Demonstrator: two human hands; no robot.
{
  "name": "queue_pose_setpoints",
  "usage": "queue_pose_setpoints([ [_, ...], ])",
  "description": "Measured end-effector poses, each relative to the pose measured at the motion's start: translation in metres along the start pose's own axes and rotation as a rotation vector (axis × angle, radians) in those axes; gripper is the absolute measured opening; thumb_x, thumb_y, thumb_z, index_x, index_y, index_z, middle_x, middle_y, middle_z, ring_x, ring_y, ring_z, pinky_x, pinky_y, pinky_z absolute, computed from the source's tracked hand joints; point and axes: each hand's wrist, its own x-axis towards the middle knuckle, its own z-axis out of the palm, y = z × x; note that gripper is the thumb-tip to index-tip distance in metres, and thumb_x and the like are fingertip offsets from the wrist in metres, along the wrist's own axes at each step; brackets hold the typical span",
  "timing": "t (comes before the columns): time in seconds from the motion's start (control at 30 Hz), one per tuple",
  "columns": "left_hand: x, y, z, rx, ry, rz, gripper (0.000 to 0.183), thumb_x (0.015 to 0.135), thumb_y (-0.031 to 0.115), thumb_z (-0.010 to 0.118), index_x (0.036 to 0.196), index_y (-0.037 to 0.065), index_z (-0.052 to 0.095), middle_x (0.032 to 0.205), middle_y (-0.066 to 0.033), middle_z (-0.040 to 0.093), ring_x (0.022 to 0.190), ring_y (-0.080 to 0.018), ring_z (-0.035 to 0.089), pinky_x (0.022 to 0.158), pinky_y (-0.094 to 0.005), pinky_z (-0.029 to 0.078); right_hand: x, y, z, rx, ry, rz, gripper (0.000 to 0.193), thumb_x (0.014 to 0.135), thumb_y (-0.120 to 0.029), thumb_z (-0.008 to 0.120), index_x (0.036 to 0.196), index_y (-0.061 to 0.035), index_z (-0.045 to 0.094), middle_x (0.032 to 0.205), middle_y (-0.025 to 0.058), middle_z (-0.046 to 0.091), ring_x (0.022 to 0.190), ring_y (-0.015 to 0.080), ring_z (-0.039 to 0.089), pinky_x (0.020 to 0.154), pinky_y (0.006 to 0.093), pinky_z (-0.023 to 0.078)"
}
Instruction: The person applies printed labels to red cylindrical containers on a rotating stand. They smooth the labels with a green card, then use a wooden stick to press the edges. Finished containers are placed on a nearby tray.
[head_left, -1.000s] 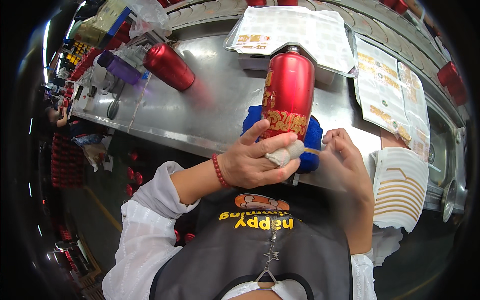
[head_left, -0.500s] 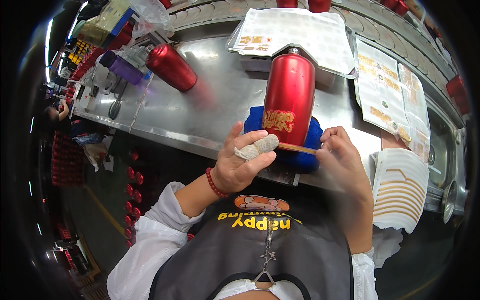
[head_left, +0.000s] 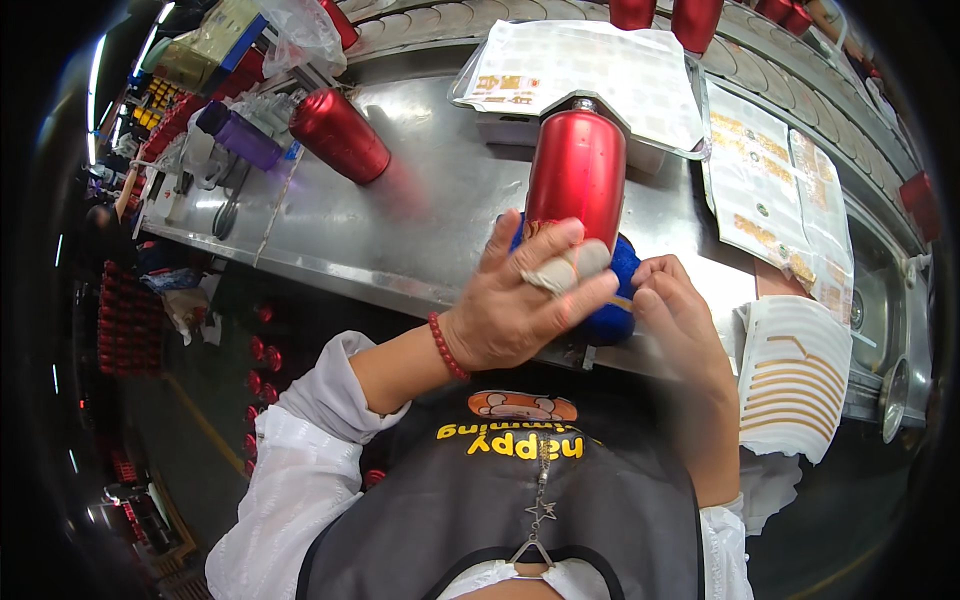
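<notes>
A shiny red metal bottle [head_left: 577,165] lies on a blue cloth pad [head_left: 612,325], its neck pointing away from me. My left hand [head_left: 520,295] is laid over the bottle's near end with its fingers stretched out. One of its fingers is wrapped in pale cloth, and it covers most of the bottle's gold pattern. My right hand [head_left: 680,305], partly blurred, pinches the right end of a narrow gold strip [head_left: 618,301] beside the pad. The strip's left part is hidden behind my left fingers.
To the right, a white sheet [head_left: 795,385] carries several gold strips. Behind it hang sheets of gold decals [head_left: 755,165]. A tray with white paper [head_left: 600,70] stands beyond the bottle. On the left are another red bottle [head_left: 340,137] and a purple bottle [head_left: 238,137] on the steel table [head_left: 330,235].
My left hand has moved right and spread across the bottle's near end, covering the pattern and much of the strip. My right hand stays near the strip's right end.
</notes>
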Motion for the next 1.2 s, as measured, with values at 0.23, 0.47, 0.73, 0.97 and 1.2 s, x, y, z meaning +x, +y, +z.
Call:
queue_pose_setpoints([
  [0.23,-0.020,-0.001,0.002,-0.279,0.178,-0.261,0.050,0.085,0.012,0.077,0.131,0.011,0.056,0.126,-0.0121,0.067,0.126,-0.0323,0.057,0.122,-0.0554,0.020,0.003,0.000,0.005,-0.139,-0.020,-0.139,0.023,0.092,-0.017,0.072,0.083,-0.0017,0.056,0.101,0.0086,0.050,0.098,0.0215,0.050,0.088,0.0300,0.042],
  [0.47,-0.034,-0.003,-0.008,-0.129,0.159,-0.026,0.024,0.083,0.007,0.074,0.104,0.017,0.069,0.111,-0.0047,0.073,0.117,-0.0196,0.061,0.122,-0.0454,0.028,-0.004,0.002,-0.001,-0.007,0.001,-0.106,0.021,0.092,-0.014,0.070,0.083,-0.0018,0.056,0.099,0.0082,0.049,0.097,0.0210,0.050,0.087,0.0297,0.042],
  [0.73,-0.008,-0.010,-0.009,-0.017,0.079,0.245,0.020,0.085,0.013,0.070,0.104,0.019,0.068,0.105,0.0008,0.071,0.118,-0.0188,0.062,0.125,-0.0502,0.021,-0.004,0.008,0.000,0.002,0.016,-0.043,0.023,0.093,-0.016,0.070,0.082,-0.0014,0.055,0.100,0.0084,0.050,0.096,0.0209,0.050,0.087,0.0298,0.042],
  [0.97,-0.007,-0.009,0.005,-0.267,0.098,-0.057,0.035,0.090,0.007,0.070,0.123,0.012,0.057,0.121,-0.0105,0.068,0.125,-0.0314,0.061,0.124,-0.0564,0.018,0.002,0.003,0.007,-0.030,0.034,-0.100,0.024,0.093,-0.016,0.070,0.082,-0.0007,0.055,0.098,0.0088,0.050,0.096,0.0214,0.051,0.087,0.0306,0.042],
  [1.2,-0.043,-0.001,-0.004,-0.241,0.155,-0.159,0.035,0.085,-0.002,0.071,0.117,0.011,0.062,0.110,-0.0146,0.074,0.118,-0.0323,0.066,0.124,-0.0529,0.018,0.004,0.005,0.008,-0.130,0.069,-0.137,0.023,0.091,-0.014,0.070,0.082,0.0007,0.056,0.098,0.0095,0.050,0.095,0.0227,0.051,0.086,0.0308,0.044],
])
